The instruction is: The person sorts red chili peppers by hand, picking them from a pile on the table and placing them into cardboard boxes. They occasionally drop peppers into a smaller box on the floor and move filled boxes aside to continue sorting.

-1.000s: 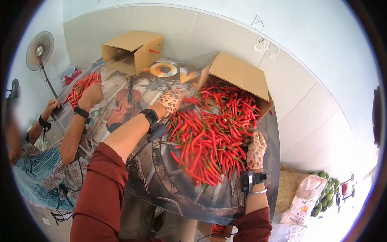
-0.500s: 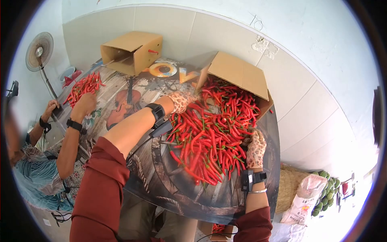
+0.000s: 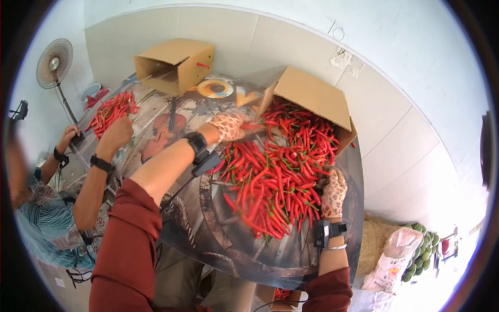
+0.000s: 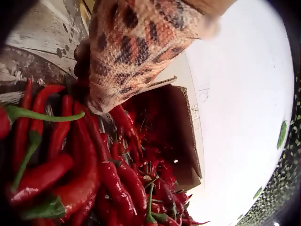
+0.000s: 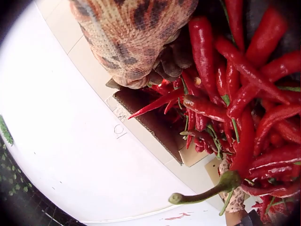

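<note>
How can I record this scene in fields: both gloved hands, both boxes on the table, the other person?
left hand: gloved, appears to hold red pepper
right hand: gloved, at the big pile's right edge; grip unclear
right box: open, peppers inside and spilling out
left box: open, at the back left
other person: at left, one hand by a smaller pile

Two arms (image 3: 163,169) in maroon sleeves (image 3: 127,239) extend over a worktop (image 3: 244,255). The left grip (image 3: 227,126), in a spotted glove, holds blurred red chillies (image 3: 253,126) beside a chilli heap (image 3: 270,187) spilling from a cardboard box (image 3: 314,96); the right grip (image 3: 334,193), gloved alike, is at the heap's right edge.
</note>
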### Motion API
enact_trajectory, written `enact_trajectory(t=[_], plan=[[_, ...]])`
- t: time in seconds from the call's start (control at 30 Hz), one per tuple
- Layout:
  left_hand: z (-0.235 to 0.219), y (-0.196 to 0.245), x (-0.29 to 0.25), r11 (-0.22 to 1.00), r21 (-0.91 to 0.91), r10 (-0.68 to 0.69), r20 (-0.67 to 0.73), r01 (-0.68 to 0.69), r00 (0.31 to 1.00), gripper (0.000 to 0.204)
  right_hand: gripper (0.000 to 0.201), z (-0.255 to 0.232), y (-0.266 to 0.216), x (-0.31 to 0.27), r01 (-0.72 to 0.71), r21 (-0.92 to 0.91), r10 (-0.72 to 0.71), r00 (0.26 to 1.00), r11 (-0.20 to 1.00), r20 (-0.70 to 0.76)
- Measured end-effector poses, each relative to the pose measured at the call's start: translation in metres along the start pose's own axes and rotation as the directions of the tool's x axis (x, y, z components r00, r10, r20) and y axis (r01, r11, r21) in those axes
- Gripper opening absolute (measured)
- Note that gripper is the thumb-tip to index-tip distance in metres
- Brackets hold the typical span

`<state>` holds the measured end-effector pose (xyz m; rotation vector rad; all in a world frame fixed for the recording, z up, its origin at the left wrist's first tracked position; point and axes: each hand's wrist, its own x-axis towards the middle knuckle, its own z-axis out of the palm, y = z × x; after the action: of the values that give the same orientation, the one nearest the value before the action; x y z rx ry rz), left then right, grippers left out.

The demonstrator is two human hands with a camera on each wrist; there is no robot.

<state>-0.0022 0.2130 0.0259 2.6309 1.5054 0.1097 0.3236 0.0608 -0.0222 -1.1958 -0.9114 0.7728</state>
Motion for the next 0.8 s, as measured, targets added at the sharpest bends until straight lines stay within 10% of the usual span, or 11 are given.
enact_trajectory(t=[0.33, 0.4, 0.5, 0.8], plan=[[-0.012, 0.0, -0.127, 0.983, -0.167, -0.073, 0.029, 0.077, 0.997, 0.065, 0.023, 0.0, -0.003, 0.0, -0.025, -0.028, 0.024, 1.0, 0.999, -0.005], [-0.014, 0.012, -0.127, 0.983, -0.086, -0.128, 0.296, 0.16, 0.947, 0.066, 0.023, 0.0, -0.001, 0.001, -0.011, -0.045, 0.01, 1.0, 0.999, -0.007], [0.01, 0.003, -0.121, 0.968, -0.249, -0.005, 0.1, 0.03, 0.995, 0.061, 0.023, 0.0, -0.003, -0.001, 0.015, -0.048, -0.015, 1.0, 0.999, 0.006], [0.021, -0.004, -0.119, 0.934, -0.357, 0.035, 0.138, 0.017, 0.99, 0.048, 0.023, 0.001, -0.005, 0.0, -0.023, -0.018, 0.023, 1.0, 1.0, 0.002]])
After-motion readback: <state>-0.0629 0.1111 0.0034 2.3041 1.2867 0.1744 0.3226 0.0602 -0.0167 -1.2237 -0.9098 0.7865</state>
